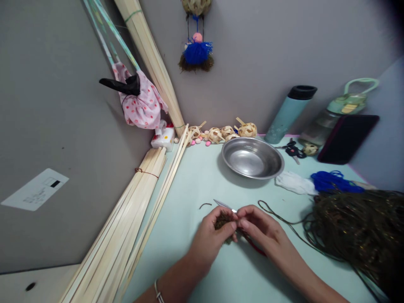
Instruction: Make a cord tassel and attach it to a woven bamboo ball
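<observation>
My left hand is closed round a small fuzzy tuft of dark brown yarn. The fingertips of my right hand are pinched together at the tuft's right edge, meeting the left fingertips; the bit of yarn between them is mostly hidden. Beneath both hands is a pair of scissors, its pointed blade showing beyond the fingers and a dark red handle below the right palm. A short snipped strand of brown yarn lies just past the left hand.
A steel bowl stands ahead. On the right lie a heap of brown yarn, blue yarn and white yarn. Bamboo strips line the left. A phone, a tumbler and woven balls stand behind.
</observation>
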`<state>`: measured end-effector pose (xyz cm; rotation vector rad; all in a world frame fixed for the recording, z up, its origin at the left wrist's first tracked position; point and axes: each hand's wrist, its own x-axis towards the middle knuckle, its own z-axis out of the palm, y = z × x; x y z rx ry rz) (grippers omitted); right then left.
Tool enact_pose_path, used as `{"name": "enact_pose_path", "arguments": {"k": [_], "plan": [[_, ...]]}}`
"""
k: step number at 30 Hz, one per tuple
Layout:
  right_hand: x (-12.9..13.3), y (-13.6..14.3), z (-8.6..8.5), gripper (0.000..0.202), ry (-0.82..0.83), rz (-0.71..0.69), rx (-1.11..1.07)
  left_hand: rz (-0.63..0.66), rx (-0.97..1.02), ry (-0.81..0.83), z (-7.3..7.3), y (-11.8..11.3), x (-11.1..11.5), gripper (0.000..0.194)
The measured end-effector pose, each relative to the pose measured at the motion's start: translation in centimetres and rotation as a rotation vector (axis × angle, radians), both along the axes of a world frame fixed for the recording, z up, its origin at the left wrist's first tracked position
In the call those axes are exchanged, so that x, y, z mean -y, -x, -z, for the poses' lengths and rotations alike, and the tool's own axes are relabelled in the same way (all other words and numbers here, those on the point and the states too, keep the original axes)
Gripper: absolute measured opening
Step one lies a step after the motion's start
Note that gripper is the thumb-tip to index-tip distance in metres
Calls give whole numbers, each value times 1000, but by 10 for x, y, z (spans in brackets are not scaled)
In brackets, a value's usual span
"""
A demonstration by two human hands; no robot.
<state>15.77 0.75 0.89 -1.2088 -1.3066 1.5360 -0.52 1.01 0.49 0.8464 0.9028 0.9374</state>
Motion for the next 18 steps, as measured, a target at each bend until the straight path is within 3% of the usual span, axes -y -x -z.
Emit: {"name": "enact_pose_path", "arguments": {"k": [4, 11, 18], "plan": [[1, 3, 0, 26, -12, -86, -10, -43, 21, -22, 5, -1, 0, 26], [0, -2, 10, 29, -37, 8, 80, -62, 32, -7, 8, 0, 0, 30], [1, -2, 7, 29, -27, 57, 82, -37, -42, -22, 7, 1, 0, 22]]}}
